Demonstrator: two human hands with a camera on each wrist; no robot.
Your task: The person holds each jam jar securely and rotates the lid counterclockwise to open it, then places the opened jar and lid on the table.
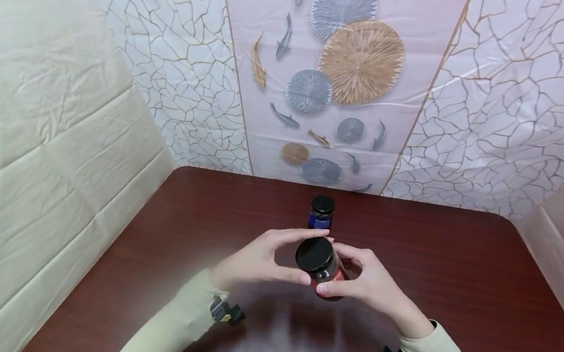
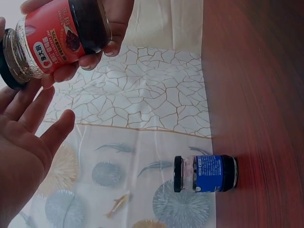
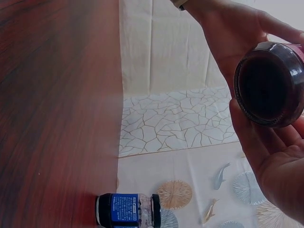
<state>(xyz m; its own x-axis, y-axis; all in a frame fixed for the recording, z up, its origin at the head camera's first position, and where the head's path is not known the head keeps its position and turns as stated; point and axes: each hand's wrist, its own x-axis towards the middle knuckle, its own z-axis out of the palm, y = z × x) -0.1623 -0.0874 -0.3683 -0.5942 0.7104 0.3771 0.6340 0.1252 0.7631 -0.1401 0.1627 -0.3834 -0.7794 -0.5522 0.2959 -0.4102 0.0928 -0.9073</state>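
Above the table, a glass jar (image 2: pixel 54 40) with a red label, dark contents and a black lid (image 1: pixel 315 254) is held between both hands, tilted with its lid toward the left. My right hand (image 1: pixel 371 282) grips the jar's body, its thumb on the near side and fingers on the far side. Around the lid, my left hand (image 1: pixel 267 261) has its thumb at the near edge and its forefinger along the far edge; a gap shows between palm and lid. The left wrist view has other fingers (image 2: pixel 59 130) of that hand held off the jar. In the right wrist view the jar's dark base (image 3: pixel 266 90) faces the camera.
A second, smaller-looking jar (image 1: pixel 321 212) with a blue label and black lid stands upright on the dark red-brown table (image 1: pixel 194 212), just beyond the hands. Patterned cloth (image 1: pixel 286 136) hangs behind the table, and pale cloth (image 1: pixel 72 135) lines the left side.
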